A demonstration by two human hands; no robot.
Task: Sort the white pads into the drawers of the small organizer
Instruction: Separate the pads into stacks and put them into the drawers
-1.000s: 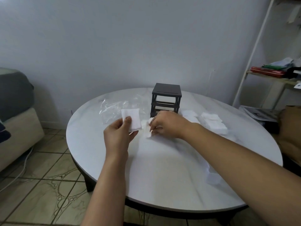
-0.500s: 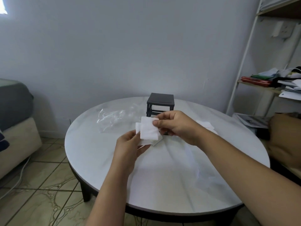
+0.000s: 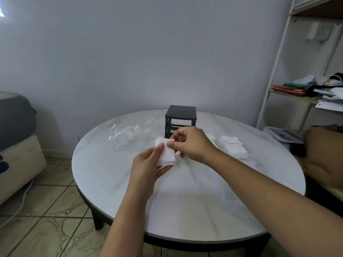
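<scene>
Above the desk [image 3: 185, 201], white pads [image 3: 167, 154] are being gripped by the left hand [image 3: 146, 167] and pinched at the top edge by the right hand [image 3: 193, 143], near the black organizer [image 3: 181, 115].

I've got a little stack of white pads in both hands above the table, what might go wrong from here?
The pads are a thin stack, held in your left hand and pinched at the top by your right hand, so extras may peel off or slip. Your right forearm passes close by the loose pile and could scatter it.
</scene>
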